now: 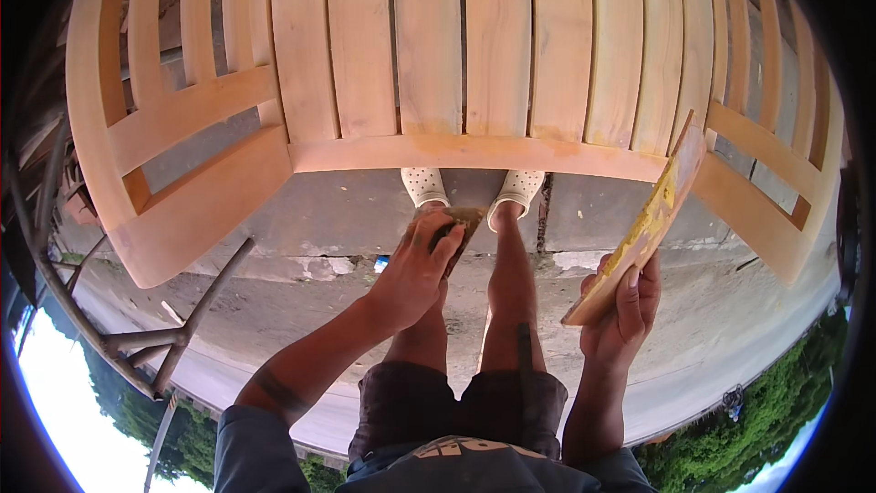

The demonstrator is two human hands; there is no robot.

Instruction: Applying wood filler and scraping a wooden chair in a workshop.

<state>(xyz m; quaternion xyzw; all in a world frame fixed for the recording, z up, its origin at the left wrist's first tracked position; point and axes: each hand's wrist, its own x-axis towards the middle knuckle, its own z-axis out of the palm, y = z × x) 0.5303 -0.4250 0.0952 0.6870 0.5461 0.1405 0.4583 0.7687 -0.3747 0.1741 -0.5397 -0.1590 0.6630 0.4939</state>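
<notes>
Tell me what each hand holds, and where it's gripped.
Left hand: a small flat brownish piece, by its left side. Right hand: a yellow-smeared board, near its lower end.

A blue-grey short-sleeved shirt (401,479), pale print (456,445) at six o'clock; dark shorts (411,411); cream clogs (425,186) with round holes.
</notes>
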